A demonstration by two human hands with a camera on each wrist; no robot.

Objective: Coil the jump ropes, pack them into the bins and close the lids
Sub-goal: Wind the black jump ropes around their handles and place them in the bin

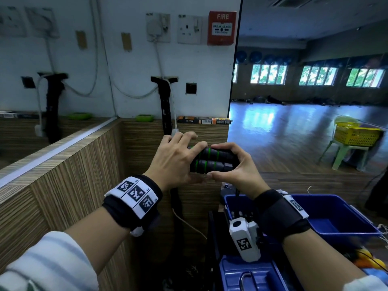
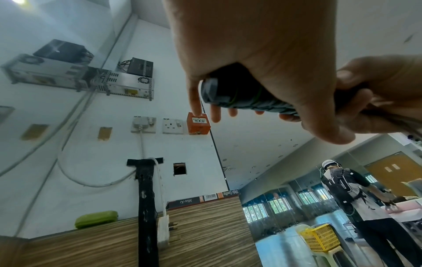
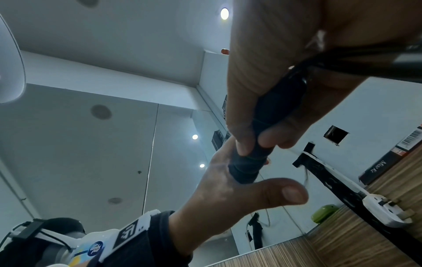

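You are holding the two black foam jump-rope handles with thin green rings (image 1: 212,159) side by side, one stacked above the other, lying roughly level and raised in front of the wooden panel. Their ends are sticking out toward your left palm, and the thin black cord (image 3: 356,63) is trailing from the other end (the right wrist view is showing it bunched under the palm). Below them the open blue plastic bin (image 1: 340,211) is sitting upright. Nearer to you a blue plastic lid with a metal handle (image 1: 247,274) is lying flat.
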